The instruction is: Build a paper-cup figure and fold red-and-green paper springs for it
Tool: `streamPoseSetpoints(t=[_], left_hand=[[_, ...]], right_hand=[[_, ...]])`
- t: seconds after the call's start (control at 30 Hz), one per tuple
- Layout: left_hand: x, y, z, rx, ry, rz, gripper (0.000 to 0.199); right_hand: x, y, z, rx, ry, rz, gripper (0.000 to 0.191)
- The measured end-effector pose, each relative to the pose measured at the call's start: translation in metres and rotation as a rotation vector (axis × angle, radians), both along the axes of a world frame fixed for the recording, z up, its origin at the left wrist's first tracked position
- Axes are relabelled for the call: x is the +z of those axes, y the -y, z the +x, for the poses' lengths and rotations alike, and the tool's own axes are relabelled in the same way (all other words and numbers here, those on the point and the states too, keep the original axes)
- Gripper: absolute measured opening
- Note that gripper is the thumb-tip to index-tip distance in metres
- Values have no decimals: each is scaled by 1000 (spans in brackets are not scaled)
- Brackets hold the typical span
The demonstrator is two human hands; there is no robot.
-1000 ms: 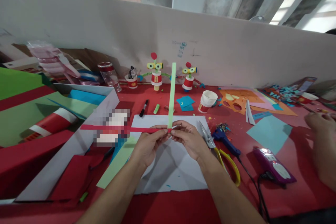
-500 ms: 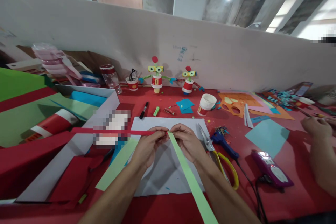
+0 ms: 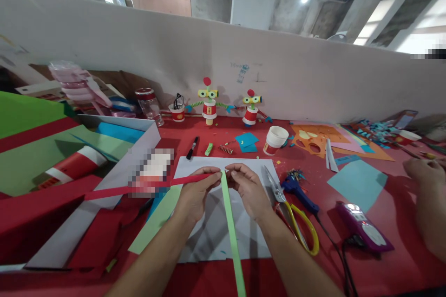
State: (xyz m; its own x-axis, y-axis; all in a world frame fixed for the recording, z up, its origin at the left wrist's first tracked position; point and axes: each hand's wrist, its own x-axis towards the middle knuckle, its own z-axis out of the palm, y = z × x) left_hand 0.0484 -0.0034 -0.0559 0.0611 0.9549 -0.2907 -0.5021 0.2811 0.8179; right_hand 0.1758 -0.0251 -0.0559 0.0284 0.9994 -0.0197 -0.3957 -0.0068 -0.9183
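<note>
A long red paper strip [image 3: 190, 179] and a light green paper strip [image 3: 230, 222] meet at a small folded end between my hands. My left hand [image 3: 197, 192] pinches that end between thumb and fingers. The red strip runs off to the left over the box edge, and the green one hangs down toward me. My right hand [image 3: 249, 190] is closed, its bent fingertips at the same fold on the green strip; the exact contact is partly hidden. Beneath both hands lie white paper sheets [image 3: 216, 236] on the red table.
Scissors [image 3: 292, 218] and a blue glue gun [image 3: 301, 192] lie right, beside a purple device [image 3: 365, 227]. Paper cups [image 3: 275, 140], a marker [image 3: 193, 147] and two paper-cup figures [image 3: 209, 109] stand or lie beyond. A box [image 3: 139, 141] is left. Another person's hand [image 3: 423, 174] is far right.
The green strip's hanging part has swung left, now almost straight down. The red strip now slopes down to the left. My right hand's fingers have shifted slightly from the fold.
</note>
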Motion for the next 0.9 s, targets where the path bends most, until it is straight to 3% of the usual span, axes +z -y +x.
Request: streamPoseSetpoints(t=[0.23,0.4,0.6,0.8,0.9], left_hand=[[-2,3,0,-18,-50,85,20],[-2,4,0,-55,-38,86,19],[-3,5,-1,-175,-316,251,17],[-6,6,0,-82,-258,285,13],[-6,4,1,-8,-120,209,15]], right_hand=[[-4,0,-1,-100,237,-27,20],[-4,1,0,-149,277,-28,15],[-4,0,2,-159,277,-17,14],[-2,5,0,-105,255,53,13],[1,7,-1,-24,247,81,24]])
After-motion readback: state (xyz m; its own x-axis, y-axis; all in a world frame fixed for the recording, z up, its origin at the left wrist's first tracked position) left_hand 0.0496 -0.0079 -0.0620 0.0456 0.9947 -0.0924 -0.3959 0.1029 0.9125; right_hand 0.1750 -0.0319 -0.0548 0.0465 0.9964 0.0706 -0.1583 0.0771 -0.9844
